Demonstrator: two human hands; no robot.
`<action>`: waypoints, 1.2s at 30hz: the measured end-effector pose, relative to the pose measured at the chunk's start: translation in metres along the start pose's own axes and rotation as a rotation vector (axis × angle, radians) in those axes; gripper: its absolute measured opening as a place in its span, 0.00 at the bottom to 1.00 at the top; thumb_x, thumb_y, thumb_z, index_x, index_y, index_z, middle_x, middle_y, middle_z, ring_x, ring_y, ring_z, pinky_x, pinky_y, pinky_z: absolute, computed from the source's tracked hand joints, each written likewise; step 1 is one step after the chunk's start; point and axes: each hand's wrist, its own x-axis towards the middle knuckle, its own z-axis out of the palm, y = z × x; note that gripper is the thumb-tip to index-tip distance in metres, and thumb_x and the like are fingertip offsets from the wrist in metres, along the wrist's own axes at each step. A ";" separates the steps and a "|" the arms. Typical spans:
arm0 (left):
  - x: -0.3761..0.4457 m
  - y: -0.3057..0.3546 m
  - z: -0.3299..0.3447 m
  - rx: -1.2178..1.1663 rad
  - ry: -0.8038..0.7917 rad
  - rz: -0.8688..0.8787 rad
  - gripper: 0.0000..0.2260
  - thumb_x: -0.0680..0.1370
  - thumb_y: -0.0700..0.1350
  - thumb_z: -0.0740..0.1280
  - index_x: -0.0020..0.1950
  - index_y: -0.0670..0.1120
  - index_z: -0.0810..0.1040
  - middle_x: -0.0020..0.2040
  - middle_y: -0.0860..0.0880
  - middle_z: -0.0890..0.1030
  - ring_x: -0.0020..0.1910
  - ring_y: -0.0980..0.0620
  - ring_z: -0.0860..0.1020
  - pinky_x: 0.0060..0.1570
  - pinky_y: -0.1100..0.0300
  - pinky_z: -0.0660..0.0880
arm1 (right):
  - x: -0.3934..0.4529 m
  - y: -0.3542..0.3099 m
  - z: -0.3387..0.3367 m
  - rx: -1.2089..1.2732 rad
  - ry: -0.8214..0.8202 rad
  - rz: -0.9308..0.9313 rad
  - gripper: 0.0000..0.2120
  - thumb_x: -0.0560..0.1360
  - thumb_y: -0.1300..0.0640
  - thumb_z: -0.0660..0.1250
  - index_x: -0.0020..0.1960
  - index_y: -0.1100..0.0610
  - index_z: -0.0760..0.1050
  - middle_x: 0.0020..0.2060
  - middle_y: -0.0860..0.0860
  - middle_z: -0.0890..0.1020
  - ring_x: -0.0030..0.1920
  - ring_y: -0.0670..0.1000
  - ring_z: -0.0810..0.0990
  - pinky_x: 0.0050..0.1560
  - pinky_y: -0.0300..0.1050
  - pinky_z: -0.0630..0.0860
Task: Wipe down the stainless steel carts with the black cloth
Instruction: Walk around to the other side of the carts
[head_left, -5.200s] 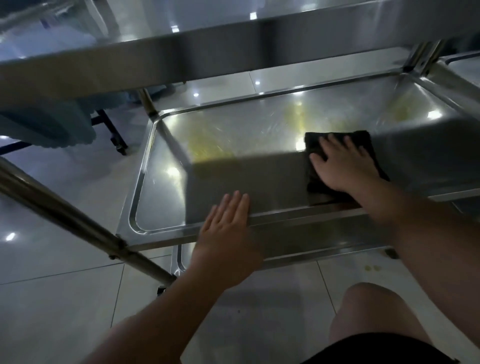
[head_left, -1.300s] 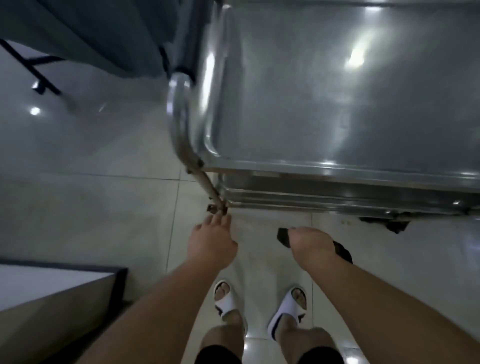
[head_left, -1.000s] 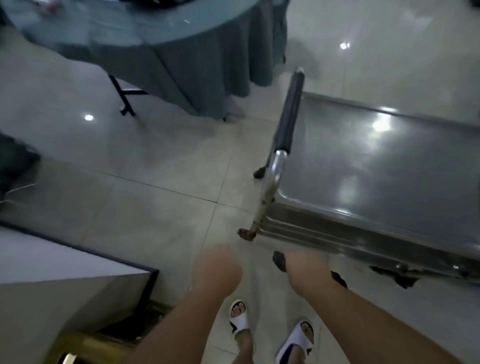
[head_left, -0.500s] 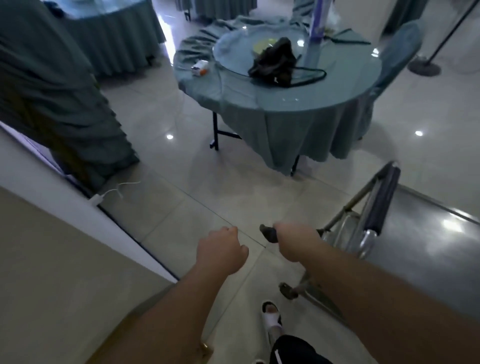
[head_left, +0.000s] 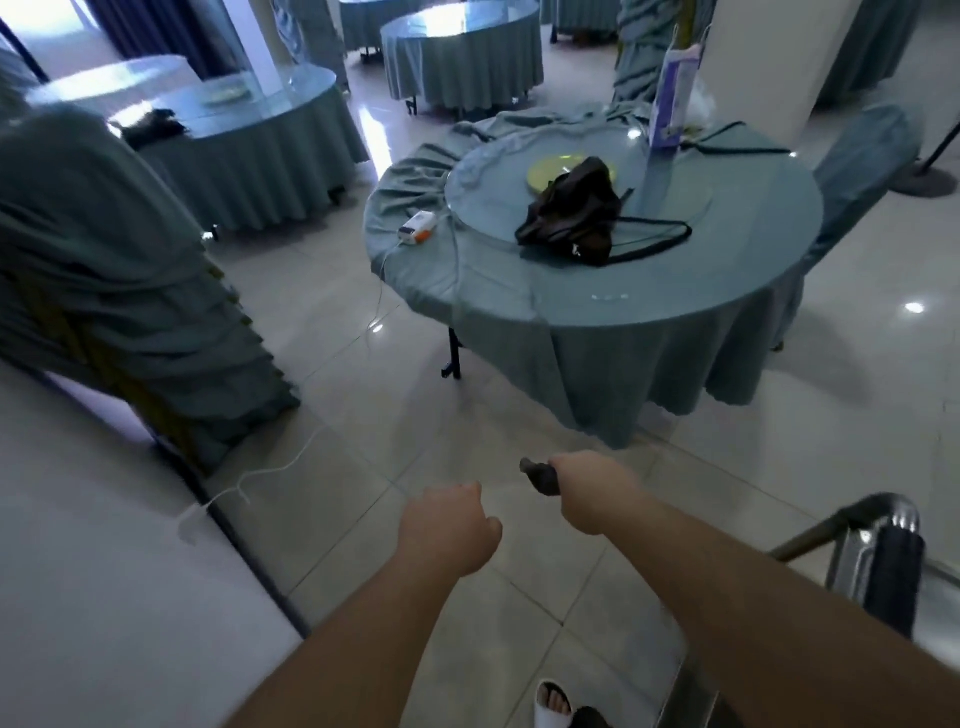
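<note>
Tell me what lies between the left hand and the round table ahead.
Head view: only bare floor tiles between the left hand and the round table.

Open tiled floor (head_left: 363, 415) lies ahead of both fists. Beyond the right hand (head_left: 587, 488), a draped round table (head_left: 597, 322) blocks forward passage. A cart handle (head_left: 883, 566) stands to its right; a white wall (head_left: 104, 571) bounds the left.

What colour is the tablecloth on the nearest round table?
Muted teal, a grey blue-green, plain with no pattern: the tablecloth shows in the head view, the only one.
</note>
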 end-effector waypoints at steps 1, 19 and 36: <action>0.017 0.008 -0.010 0.003 0.007 0.018 0.25 0.81 0.60 0.58 0.75 0.51 0.71 0.69 0.48 0.78 0.65 0.45 0.77 0.56 0.50 0.73 | 0.010 0.010 -0.011 0.014 0.014 0.014 0.18 0.74 0.62 0.65 0.62 0.52 0.73 0.47 0.51 0.76 0.50 0.57 0.79 0.50 0.53 0.80; 0.349 0.219 -0.153 0.259 -0.011 0.682 0.16 0.83 0.57 0.59 0.64 0.49 0.72 0.63 0.48 0.77 0.59 0.45 0.76 0.54 0.48 0.72 | 0.175 0.211 -0.143 0.225 0.085 0.575 0.18 0.76 0.64 0.64 0.64 0.51 0.72 0.54 0.52 0.79 0.53 0.57 0.81 0.50 0.51 0.78; 0.475 0.508 -0.185 0.447 -0.092 1.095 0.17 0.80 0.56 0.59 0.65 0.49 0.73 0.64 0.47 0.78 0.62 0.43 0.76 0.52 0.49 0.70 | 0.186 0.429 -0.185 0.446 0.248 0.967 0.18 0.75 0.66 0.63 0.62 0.54 0.69 0.44 0.49 0.73 0.41 0.53 0.75 0.31 0.44 0.65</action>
